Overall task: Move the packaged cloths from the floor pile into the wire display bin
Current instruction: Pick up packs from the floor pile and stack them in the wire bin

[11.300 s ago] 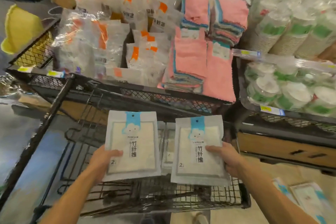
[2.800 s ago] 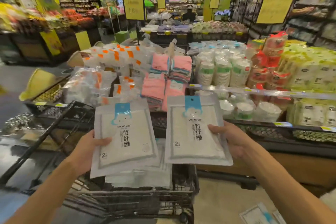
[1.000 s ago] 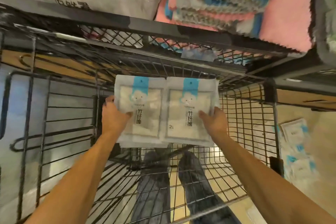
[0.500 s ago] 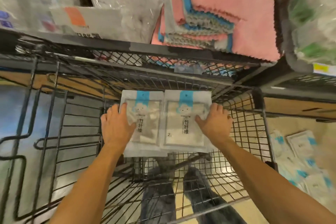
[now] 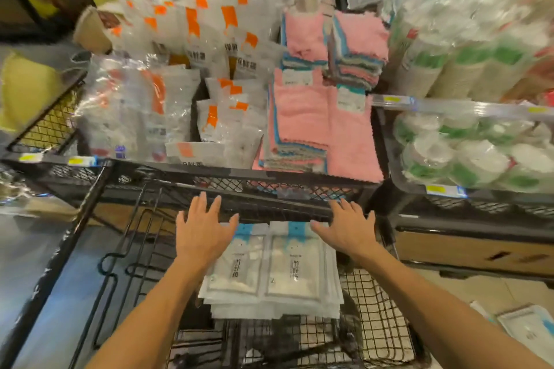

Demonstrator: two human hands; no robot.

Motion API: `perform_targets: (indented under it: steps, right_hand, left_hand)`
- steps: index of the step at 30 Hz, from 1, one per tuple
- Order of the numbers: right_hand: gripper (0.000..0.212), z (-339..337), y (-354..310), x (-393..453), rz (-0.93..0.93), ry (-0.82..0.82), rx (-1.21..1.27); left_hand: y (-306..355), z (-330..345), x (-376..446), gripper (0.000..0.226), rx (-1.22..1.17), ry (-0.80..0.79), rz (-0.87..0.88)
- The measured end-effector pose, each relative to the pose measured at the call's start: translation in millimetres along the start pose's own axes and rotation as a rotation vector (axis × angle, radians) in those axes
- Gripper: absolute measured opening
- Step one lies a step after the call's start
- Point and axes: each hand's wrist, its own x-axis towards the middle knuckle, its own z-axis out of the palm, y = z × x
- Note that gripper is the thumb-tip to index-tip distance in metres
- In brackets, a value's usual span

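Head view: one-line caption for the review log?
Both open hands, left and right, hover above two packaged cloths stacked in the wire bin.

1. Two stacks of flat white packaged cloths (image 5: 271, 269) lie side by side in the black wire display bin (image 5: 380, 323), at lower centre.
2. Pink folded towels (image 5: 317, 117) lie behind the bin, at the centre.
3. Clear plastic bags with orange labels (image 5: 186, 69) lie left of the towels.
4. More white packets on the floor (image 5: 527, 329) lie at lower right.

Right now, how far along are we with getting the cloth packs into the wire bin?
Done: two stacks of packaged cloths lie side by side in the wire bin. In hand: nothing; the left hand and right hand hover open above them. Left: a few packs on the floor at lower right.
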Motion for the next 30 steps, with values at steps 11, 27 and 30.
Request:
perform_targets:
  steps: [11,27,30]
  right_hand:
    - [0.08,-98,8,-77,0.099,0.282,0.082]
    - [0.09,-87,151,-347,0.862,0.474,0.264]
    - [0.082,-72,175,-401,0.997,0.468,0.271]
  left_hand:
    - [41,-102,1,0.074,0.009,0.154,0.268]
    - [214,-95,-97,0.067,0.005,0.051,0.964]
    - [248,-83,-128,0.068,-0.003,0.026,1.057]
